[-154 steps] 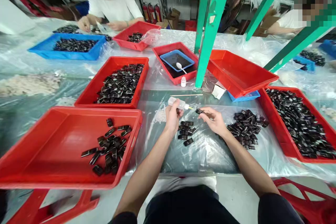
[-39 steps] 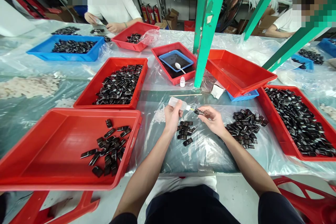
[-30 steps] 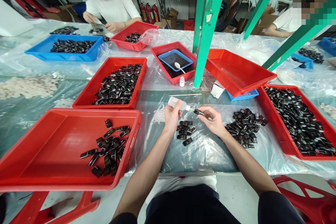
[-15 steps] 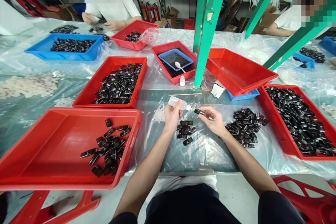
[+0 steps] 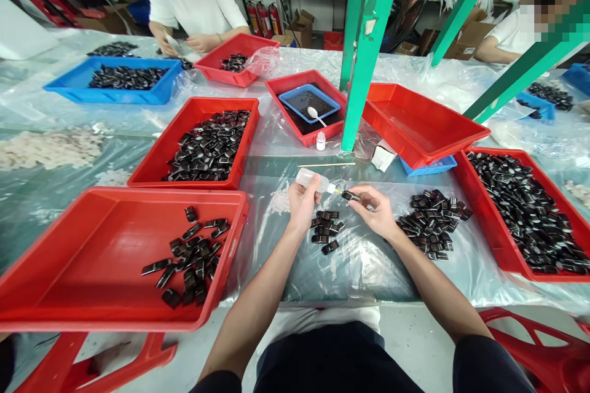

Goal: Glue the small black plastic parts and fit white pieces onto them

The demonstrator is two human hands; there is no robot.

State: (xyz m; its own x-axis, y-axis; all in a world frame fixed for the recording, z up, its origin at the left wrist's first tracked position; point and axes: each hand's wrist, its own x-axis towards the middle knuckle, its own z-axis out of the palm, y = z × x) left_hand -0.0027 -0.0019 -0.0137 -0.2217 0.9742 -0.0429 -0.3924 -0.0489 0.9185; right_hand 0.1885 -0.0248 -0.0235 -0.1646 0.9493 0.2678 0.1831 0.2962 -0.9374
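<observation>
My left hand [image 5: 302, 201] is closed round a small clear squeeze bottle [image 5: 311, 180] whose yellow nozzle points right. My right hand [image 5: 375, 212] pinches one small black plastic piece [image 5: 351, 196] at the nozzle's tip. Both hands hover just above the plastic-covered table. Under them lies a small cluster of black pieces [image 5: 325, 230]. A bigger heap of black pieces [image 5: 431, 223] lies right of my right hand.
A near-left red tray [image 5: 69, 270] holds a few black pieces; two fuller red trays [image 5: 159, 163] [image 5: 500, 245] stand at left centre and right. A green post [image 5: 364, 49], a red tray with a blue dish and spoon [image 5: 310, 101], and an empty tilted red tray [image 5: 428, 126] stand behind. Two other people work across the table.
Both hands keep the bottle and piece in almost the same place. The person at the far left has shifted their hands slightly.
</observation>
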